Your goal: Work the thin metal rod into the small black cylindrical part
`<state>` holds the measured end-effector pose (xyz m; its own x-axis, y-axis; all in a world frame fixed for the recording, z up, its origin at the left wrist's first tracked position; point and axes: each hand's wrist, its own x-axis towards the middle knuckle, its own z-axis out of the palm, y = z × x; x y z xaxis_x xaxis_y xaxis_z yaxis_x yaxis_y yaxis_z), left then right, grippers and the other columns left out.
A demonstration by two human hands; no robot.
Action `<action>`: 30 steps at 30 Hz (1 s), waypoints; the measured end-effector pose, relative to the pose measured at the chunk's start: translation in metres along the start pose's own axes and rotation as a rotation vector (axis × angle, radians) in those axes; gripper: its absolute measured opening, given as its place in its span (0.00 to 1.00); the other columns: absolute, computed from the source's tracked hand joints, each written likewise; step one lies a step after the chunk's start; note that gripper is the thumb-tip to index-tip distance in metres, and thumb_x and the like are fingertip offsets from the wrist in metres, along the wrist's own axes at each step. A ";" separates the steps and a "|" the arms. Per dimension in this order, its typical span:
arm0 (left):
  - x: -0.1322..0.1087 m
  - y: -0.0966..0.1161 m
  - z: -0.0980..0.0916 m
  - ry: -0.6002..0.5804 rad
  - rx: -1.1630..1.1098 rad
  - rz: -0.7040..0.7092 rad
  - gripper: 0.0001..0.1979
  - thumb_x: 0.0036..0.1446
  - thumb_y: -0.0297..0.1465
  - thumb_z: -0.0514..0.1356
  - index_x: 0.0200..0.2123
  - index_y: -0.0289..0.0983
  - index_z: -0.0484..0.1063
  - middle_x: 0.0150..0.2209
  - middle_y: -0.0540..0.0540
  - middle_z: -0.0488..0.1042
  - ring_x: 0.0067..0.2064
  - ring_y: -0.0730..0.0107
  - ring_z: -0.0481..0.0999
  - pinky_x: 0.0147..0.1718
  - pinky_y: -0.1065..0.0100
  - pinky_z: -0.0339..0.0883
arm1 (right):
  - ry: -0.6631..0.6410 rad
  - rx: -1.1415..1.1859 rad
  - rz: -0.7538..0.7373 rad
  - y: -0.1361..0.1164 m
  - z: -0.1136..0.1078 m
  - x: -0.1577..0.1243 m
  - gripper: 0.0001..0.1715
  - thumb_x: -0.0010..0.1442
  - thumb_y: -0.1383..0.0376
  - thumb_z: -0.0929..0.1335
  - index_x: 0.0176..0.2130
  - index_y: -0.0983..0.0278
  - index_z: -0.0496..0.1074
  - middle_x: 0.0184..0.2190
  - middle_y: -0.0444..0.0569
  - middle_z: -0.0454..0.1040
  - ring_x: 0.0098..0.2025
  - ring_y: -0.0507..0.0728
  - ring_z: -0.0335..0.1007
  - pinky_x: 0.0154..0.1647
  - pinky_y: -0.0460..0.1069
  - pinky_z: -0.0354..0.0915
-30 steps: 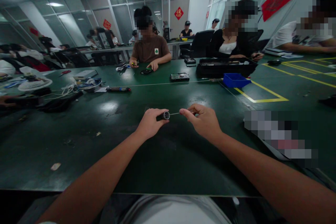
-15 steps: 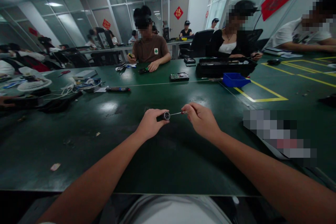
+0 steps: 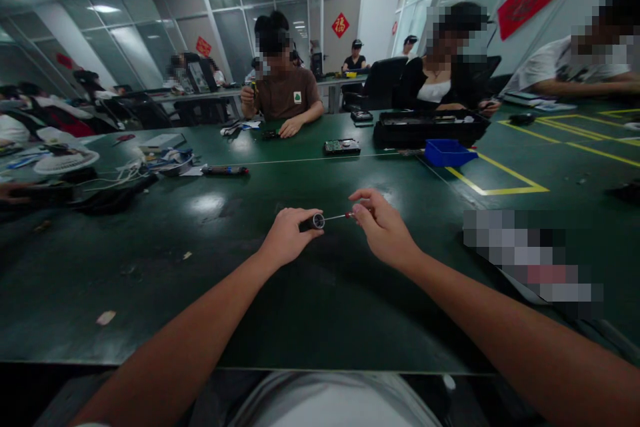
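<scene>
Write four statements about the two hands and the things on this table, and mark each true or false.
The left hand grips a black screwdriver handle. True.
The right hand rests open and empty. False: it pinches a thin bit at the handle's end.
A blue bin stands on the green table. True.
The blue bin sits on top of the hard drive. False: the hard drive lies apart, to its left.

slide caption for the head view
Left hand grips a black handle; right hand pinches the thin bit at its tip, over a green table
</scene>
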<state>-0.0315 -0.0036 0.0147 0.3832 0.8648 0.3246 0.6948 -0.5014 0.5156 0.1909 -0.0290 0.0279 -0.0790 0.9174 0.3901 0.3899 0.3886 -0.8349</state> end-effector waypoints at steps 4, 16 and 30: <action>0.000 -0.001 -0.002 0.048 -0.002 -0.024 0.20 0.57 0.32 0.68 0.53 0.44 0.76 0.46 0.46 0.81 0.47 0.58 0.76 0.51 0.54 0.65 | 0.053 0.221 0.053 0.005 0.005 0.005 0.12 0.62 0.56 0.68 0.40 0.61 0.69 0.32 0.47 0.74 0.34 0.56 0.71 0.37 0.52 0.67; -0.001 -0.002 0.000 0.055 -0.035 0.065 0.19 0.58 0.33 0.68 0.53 0.45 0.77 0.50 0.47 0.80 0.51 0.58 0.75 0.54 0.54 0.64 | 0.083 0.579 0.300 0.016 0.002 0.014 0.18 0.59 0.48 0.68 0.36 0.59 0.68 0.29 0.45 0.71 0.29 0.55 0.70 0.40 0.55 0.72; -0.001 0.002 -0.002 0.040 -0.008 0.031 0.18 0.57 0.33 0.68 0.52 0.44 0.77 0.48 0.46 0.81 0.49 0.58 0.76 0.52 0.54 0.65 | 0.121 0.363 0.101 0.010 0.005 0.008 0.16 0.63 0.51 0.68 0.38 0.61 0.72 0.30 0.46 0.75 0.31 0.54 0.72 0.36 0.52 0.69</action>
<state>-0.0315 -0.0053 0.0166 0.3798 0.8470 0.3719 0.6780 -0.5284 0.5110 0.1899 -0.0168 0.0205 0.0604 0.9442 0.3238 0.0387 0.3219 -0.9460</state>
